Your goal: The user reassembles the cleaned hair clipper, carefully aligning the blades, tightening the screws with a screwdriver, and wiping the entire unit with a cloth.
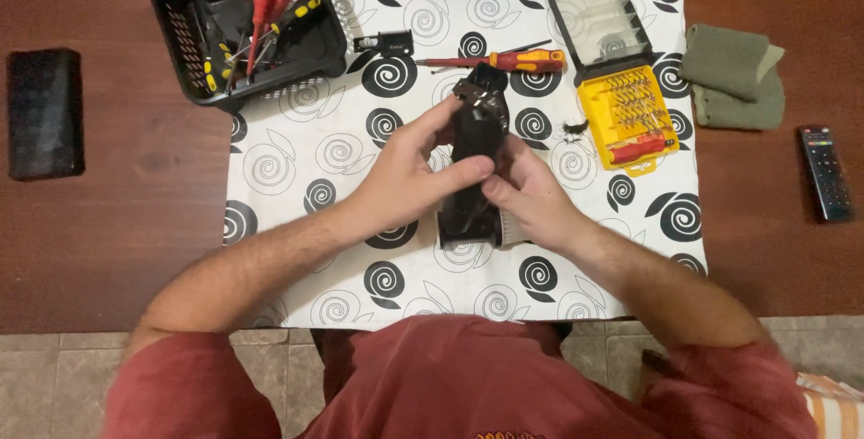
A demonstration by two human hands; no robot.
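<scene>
Hands, left hand (pixel 409 169) and right hand (pixel 531 194), grip one black hair clipper (pixel 477 129).

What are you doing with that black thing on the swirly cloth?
A person holds a black clipper in both hands, the left hand and the right hand, above a cloth with black swirls. A red and yellow screwdriver lies just beyond it. To the right sits an open yellow bit case, and a black basket of tools stands at the cloth's far left corner.
</scene>
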